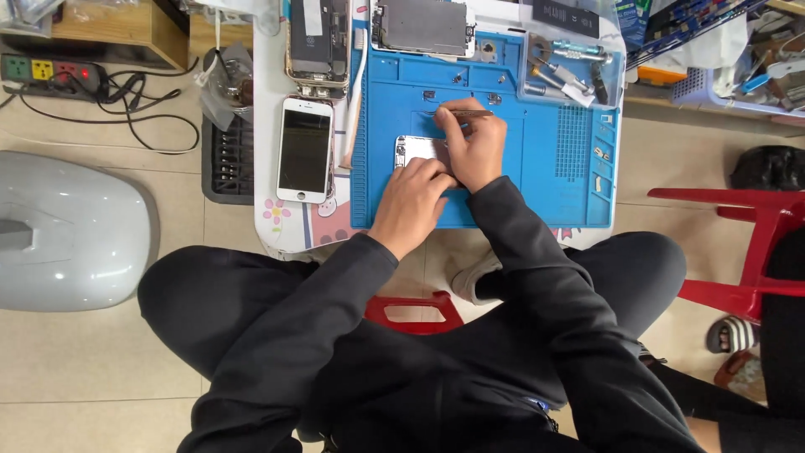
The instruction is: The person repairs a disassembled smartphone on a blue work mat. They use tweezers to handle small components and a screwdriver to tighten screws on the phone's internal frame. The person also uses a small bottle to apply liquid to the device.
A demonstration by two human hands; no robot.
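Tiled floor, low white table (267, 220) with a blue silicone repair mat (553, 176) on top, person sitting cross-legged in dark clothes. Right hand (472, 144) is curled tight round a thin metal tool (466, 112), pinched between thumb and fingers, tip pointing left over the mat. Left hand (414, 200) lies mostly flat, fingers bent down on a small silver rectangular phone part (417, 150), pinning it to the mat centre; both hands touch each other there. Whether the tool tip actually meets the part is hard to tell, hand covers it. Left of the mat lies a white smartphone with dark screen (304, 149), face up. Above it an opened phone body with exposed internals (318, 39). Top centre a grey metal-backed display panel (422, 26). Top right corner of the mat holds a clear plastic tray of small tools (573, 69). Red plastic stool (743, 243) to the right, black power strip (52, 72) far left on the floor
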